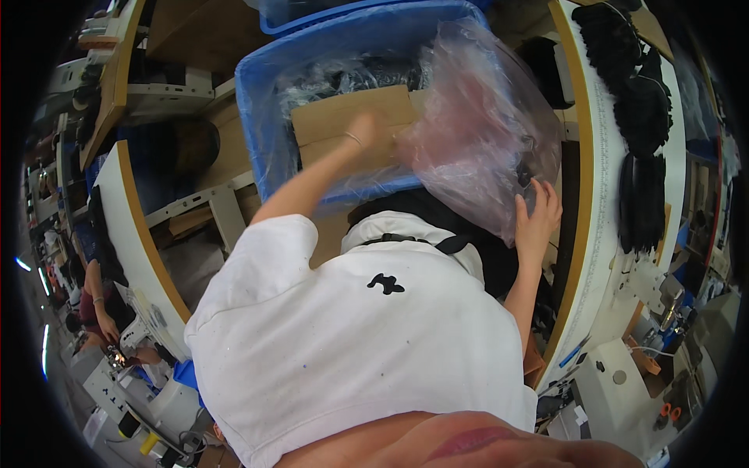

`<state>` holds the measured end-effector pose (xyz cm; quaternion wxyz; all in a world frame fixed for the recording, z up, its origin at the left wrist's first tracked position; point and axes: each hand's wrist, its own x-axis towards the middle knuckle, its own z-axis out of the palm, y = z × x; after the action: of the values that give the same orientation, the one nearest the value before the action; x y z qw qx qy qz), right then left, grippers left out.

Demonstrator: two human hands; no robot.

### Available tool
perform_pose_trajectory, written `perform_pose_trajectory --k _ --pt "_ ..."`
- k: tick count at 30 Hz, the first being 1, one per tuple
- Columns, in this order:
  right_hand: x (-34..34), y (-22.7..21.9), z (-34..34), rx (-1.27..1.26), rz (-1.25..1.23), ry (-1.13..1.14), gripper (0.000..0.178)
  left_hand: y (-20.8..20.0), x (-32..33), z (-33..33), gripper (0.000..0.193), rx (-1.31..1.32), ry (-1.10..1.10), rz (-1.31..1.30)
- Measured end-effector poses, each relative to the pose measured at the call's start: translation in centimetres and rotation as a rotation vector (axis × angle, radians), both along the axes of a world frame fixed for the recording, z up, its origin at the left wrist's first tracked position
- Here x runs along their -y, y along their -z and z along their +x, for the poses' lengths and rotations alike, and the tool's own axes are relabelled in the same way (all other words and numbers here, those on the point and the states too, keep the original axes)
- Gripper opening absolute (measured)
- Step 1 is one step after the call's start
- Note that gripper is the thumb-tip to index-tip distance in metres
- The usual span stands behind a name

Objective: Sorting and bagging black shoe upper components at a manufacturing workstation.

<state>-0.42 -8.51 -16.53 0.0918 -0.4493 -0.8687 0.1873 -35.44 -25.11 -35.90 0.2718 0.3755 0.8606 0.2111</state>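
A blue plastic bin (248, 117) stands in front of me, lined with clear film. Inside it, a brown cardboard piece (335, 113) lies beside dark items wrapped in clear plastic (351, 76). My left hand (376, 134) is over the cardboard and smeared by motion, so its grip does not show. A large, crumpled pinkish clear plastic bag (468, 129) spreads over the bin's right side. At the bag's lower right edge is my right hand (537, 217), its fingers apart and touching or nearly touching the film; nothing shows gripped in it.
A worktable (597, 203) borders me on the right, carrying bundles of black material (644, 109), a blue pen (573, 352) and orange-handled scissors (669, 413). On the left is another table edge (144, 226). Farther left, a person's arm (101, 308) reaches toward a sewing machine.
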Motion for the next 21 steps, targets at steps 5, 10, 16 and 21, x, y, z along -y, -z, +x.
perform_pose_trajectory --k 5,10,16,21 --pt "-0.2 4.5 3.1 0.092 0.091 0.100 0.072 1.4 4.9 -9.9 0.066 -0.411 -0.071 -0.402" --pt "-1.8 9.4 5.4 -0.196 -0.221 0.472 0.089 -10.2 2.5 -4.1 0.030 -0.313 0.404 -0.421" --pt "-2.6 8.5 4.7 -0.367 -0.599 0.661 0.089 -12.6 5.4 11.8 0.007 -0.565 0.562 -0.302" --pt "-3.4 7.4 3.9 -0.380 -0.724 0.671 0.078 -12.6 5.2 11.8 0.006 -0.598 0.570 -0.356"
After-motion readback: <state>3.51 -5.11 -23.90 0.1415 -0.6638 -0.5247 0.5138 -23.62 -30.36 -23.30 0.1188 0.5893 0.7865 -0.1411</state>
